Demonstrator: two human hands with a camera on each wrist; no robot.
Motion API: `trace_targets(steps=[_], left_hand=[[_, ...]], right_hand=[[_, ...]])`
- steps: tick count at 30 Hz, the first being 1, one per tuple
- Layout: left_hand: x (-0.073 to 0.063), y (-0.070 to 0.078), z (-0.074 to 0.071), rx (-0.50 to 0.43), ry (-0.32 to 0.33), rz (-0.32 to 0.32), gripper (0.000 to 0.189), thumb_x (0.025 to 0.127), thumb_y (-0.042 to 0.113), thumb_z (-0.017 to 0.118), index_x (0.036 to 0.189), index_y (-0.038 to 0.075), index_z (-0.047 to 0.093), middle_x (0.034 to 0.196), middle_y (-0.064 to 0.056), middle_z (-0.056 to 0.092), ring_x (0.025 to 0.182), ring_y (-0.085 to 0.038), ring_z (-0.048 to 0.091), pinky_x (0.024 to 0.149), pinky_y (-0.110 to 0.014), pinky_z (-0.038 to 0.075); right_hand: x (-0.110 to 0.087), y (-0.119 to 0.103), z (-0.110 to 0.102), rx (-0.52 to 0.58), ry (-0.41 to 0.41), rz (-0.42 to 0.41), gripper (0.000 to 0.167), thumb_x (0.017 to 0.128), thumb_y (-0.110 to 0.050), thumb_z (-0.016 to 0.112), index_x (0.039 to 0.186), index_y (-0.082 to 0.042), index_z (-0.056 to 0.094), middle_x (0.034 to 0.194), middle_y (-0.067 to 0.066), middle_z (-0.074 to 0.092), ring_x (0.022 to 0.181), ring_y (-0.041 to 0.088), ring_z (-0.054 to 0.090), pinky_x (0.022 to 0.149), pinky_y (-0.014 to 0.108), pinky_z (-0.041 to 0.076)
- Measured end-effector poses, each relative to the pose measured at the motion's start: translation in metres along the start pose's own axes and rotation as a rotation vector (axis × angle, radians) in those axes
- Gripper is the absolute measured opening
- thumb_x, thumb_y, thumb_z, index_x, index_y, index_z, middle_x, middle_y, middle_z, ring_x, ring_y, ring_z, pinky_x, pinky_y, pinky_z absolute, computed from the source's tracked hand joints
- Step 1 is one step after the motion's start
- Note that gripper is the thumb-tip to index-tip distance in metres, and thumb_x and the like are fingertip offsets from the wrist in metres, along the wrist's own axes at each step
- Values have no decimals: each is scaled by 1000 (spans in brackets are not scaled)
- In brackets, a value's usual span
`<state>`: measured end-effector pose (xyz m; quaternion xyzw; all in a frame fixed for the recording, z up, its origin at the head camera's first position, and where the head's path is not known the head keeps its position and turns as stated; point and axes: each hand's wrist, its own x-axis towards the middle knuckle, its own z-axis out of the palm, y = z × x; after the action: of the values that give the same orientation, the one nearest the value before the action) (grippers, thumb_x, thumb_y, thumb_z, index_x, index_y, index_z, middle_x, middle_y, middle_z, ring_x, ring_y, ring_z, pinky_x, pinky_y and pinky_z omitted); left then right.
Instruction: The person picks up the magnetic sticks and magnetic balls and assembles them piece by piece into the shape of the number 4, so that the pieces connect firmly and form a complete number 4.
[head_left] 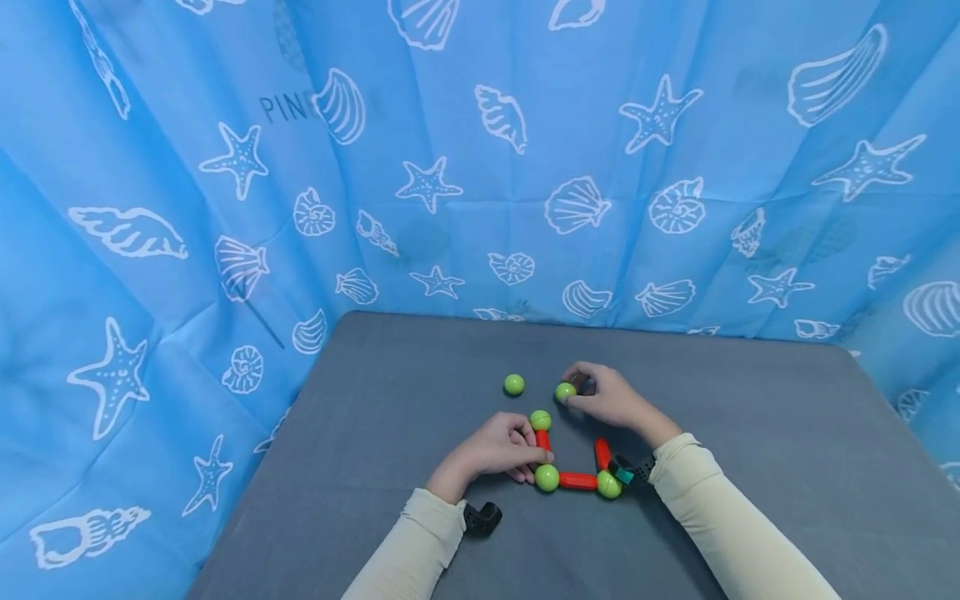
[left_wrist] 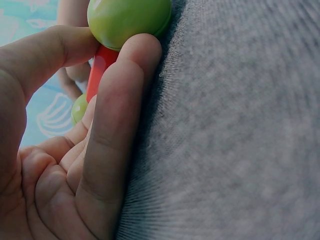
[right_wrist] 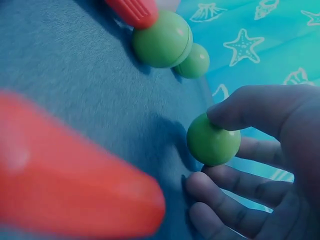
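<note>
Green balls and red rods are joined in a U-shaped frame on the grey table. My left hand (head_left: 504,447) grips the left red rod (head_left: 543,440), its thumb and fingertips right at the near-left green ball (head_left: 547,477); that ball fills the top of the left wrist view. Another green ball (head_left: 541,420) caps the far end of this rod. Beyond the frame's open side, my right hand (head_left: 609,395) pinches a loose green ball (right_wrist: 213,140) between thumb and fingers, close over the table. A red rod (right_wrist: 75,175) with a bare end looms large in the right wrist view.
A single green ball (head_left: 513,384) lies farther back on the grey table (head_left: 405,375). The front red rod (head_left: 577,481) runs to the near-right green ball (head_left: 609,484), beneath the right wrist's camera strap. A blue curtain (head_left: 465,167) with seashell prints hangs behind and to the left.
</note>
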<state>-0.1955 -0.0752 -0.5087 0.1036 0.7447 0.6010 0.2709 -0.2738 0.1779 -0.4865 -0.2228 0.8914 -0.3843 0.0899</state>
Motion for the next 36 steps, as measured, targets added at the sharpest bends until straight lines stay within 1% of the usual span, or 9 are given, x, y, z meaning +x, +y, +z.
trace_targets(steps=[4,7,15,21,25,28,34,36], left_hand=[[1,0,0,11,2,-6,30,90,27,86,94,8,64,78,-11,78,61,-15,74,58,-30,63],[1,-1,0,13,-3,-15,30,90,28,87,94,9,64,77,-10,78,61,-14,74,58,-31,63],[0,1,2,13,-7,-13,28,91,27,86,94,9,64,76,-10,78,61,-14,73,57,-29,62],[0,1,0,13,-2,-13,29,90,27,86,94,8,65,77,-10,78,62,-14,74,57,-28,62],[2,1,-1,20,-4,-10,29,90,27,86,94,9,64,76,-9,77,62,-14,74,58,-29,63],[3,0,-1,24,-8,-4,30,90,28,86,94,10,64,75,-9,77,61,-14,74,59,-31,63],[4,-2,0,29,-2,-3,30,90,29,86,94,10,63,74,-9,76,61,-15,74,60,-32,64],[3,-1,1,32,1,-6,30,90,29,87,94,10,63,75,-10,76,61,-15,74,60,-31,63]], right_hand=[[-8,1,-6,9,-22,2,27,99,-18,74,121,-4,70,108,13,71,84,20,64,72,35,54],[-15,2,-11,26,-44,4,25,99,-19,74,119,-4,71,105,11,71,82,20,63,70,33,54],[-35,0,-10,26,-78,32,28,99,-24,76,118,-5,71,98,6,69,74,17,61,63,29,51],[-48,1,-8,33,-52,72,27,98,-23,77,116,-5,71,94,5,68,67,14,60,60,27,51],[-58,3,-8,59,-25,109,30,98,-25,76,120,-5,70,96,6,68,67,16,62,59,28,53],[-64,3,-7,70,-7,122,31,100,-26,75,122,-5,69,99,8,68,67,17,63,59,30,54],[-71,-1,-5,23,25,121,29,100,-25,74,122,-7,70,103,8,68,69,14,61,61,29,53],[-72,-2,-4,6,28,116,29,100,-26,75,121,-7,70,104,8,69,72,14,60,62,29,53]])
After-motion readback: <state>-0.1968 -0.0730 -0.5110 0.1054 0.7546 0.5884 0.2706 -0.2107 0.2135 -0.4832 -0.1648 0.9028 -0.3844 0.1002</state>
